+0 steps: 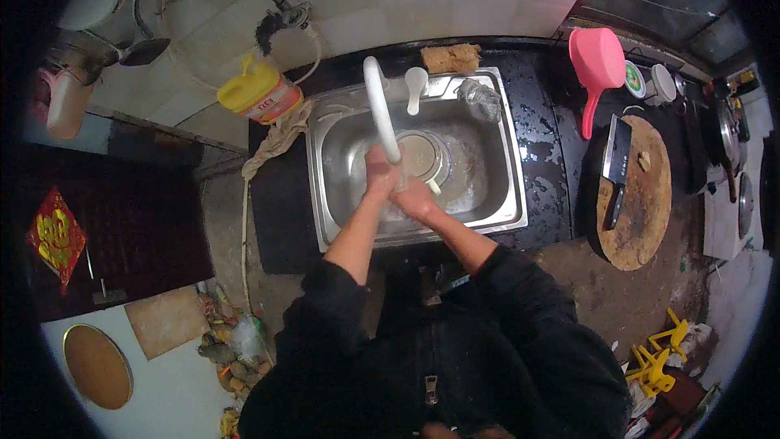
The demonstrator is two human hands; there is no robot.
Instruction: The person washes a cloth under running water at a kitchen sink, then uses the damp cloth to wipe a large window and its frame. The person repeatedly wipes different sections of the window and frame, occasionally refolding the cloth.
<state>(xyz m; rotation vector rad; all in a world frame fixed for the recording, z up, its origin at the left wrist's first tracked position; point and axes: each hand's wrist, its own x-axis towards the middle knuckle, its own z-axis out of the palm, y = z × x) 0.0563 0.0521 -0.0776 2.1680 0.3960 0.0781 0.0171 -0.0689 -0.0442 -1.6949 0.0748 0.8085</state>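
My left hand [382, 172] and my right hand [414, 198] are close together under the curved white faucet [379, 107], over the stainless steel sink [341, 195]. A stream of water appears to fall between them. The faucet's end covers part of my left hand, and blur hides my fingers, so I cannot see whether anything is held. Just beyond my hands, a round vessel [420, 155] with a pale handle sits in the basin. The faucet's white lever [417, 88] rises from the sink's back rim.
A crumpled plastic bag [481, 100] lies on the sink's back right corner, near a brown scrubbing pad [451, 58]. Left stands a yellow jug [259, 94] beside a draped cloth [277, 137]. To the right are a pink dipper [597, 61] and a cleaver [616, 158] on a round wooden chopping board [646, 207].
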